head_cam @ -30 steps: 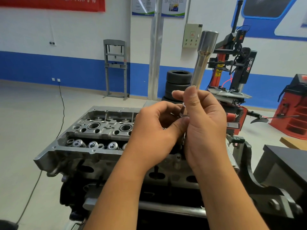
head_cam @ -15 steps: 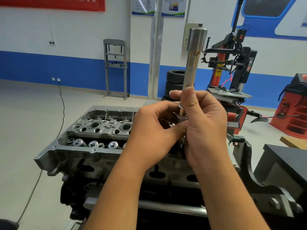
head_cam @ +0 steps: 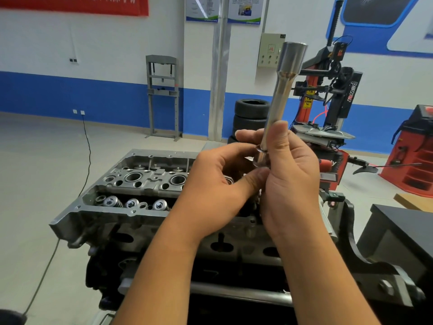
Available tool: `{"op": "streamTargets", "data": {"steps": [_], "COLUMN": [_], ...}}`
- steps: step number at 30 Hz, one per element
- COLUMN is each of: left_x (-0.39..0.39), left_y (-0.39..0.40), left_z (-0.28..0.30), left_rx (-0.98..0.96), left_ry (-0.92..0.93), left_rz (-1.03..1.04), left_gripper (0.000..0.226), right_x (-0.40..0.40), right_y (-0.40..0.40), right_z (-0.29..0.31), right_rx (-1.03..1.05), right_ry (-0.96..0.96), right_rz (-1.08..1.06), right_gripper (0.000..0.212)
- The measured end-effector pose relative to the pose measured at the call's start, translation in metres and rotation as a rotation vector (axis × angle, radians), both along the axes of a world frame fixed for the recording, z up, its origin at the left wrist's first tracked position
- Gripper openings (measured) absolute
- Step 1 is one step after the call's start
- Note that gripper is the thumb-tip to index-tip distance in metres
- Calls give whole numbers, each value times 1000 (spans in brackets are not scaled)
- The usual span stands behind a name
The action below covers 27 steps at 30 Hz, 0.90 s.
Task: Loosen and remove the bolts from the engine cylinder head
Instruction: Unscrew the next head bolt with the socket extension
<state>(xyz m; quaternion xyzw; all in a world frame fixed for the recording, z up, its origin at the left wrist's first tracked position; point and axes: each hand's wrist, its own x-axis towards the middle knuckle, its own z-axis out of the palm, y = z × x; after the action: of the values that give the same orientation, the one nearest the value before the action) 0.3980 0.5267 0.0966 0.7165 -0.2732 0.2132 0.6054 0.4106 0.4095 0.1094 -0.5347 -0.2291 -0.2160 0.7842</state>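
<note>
Above the grey cast-aluminium cylinder head (head_cam: 131,184), the right hand (head_cam: 290,184) is gripping a long polished steel socket tube (head_cam: 281,99), its flared end pointing toward one o'clock. At nine o'clock of it, the left hand (head_cam: 215,184) is pinching a small metal ring (head_cam: 260,158) around the tube's lower end.
</note>
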Motion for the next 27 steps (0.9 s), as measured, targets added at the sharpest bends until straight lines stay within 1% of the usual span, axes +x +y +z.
{"op": "streamTargets", "data": {"steps": [2,3,6,8,9,12,14,17,19,20,21,23,24,27], "left_x": [1,1,2,1,1,1,1,2,3,3,4,3,3,4], "left_y": [2,2,-2,-3,-3,0,2,-2,-4,-3,-2,0,1,0], "left_z": [0,0,-1,-2,-2,-1,0,-1,-3,-4,-3,-2,-1,-1], "left_rx": [19,15,-22,-20,-9,18,8,-39,-26,-19,-19,-5,3,-9], "left_ry": [16,21,22,3,-4,13,22,18,-7,-15,-12,12,19,30], "left_rz": [-60,-57,57,143,142,-26,-43,54,150,147,89,-51,-73,-8], "left_gripper": [25,24,17,17,18,20,22,15,15,16,17,22,24,23], "right_x": [0,0,0,0,1,1,1,1,0,0,0,1,1,0], "right_y": [1,1,1,0,0,1,1,0,1,0,0,1,1,1], "right_z": [0,0,0,1,1,0,-1,0,1,1,1,1,1,1], "right_rx": [-28,-31,4,3,-6,-28,-28,7,27,25,17,-8,-14,5], "right_ry": [-13,-17,-8,-8,-14,-29,-19,-11,-3,-3,-7,-7,0,13], "right_rz": [-19,-19,30,29,17,5,11,56,59,50,38,10,2,28], "right_gripper": [49,47,40,46,47,41,43,37,44,48,49,48,46,42]}}
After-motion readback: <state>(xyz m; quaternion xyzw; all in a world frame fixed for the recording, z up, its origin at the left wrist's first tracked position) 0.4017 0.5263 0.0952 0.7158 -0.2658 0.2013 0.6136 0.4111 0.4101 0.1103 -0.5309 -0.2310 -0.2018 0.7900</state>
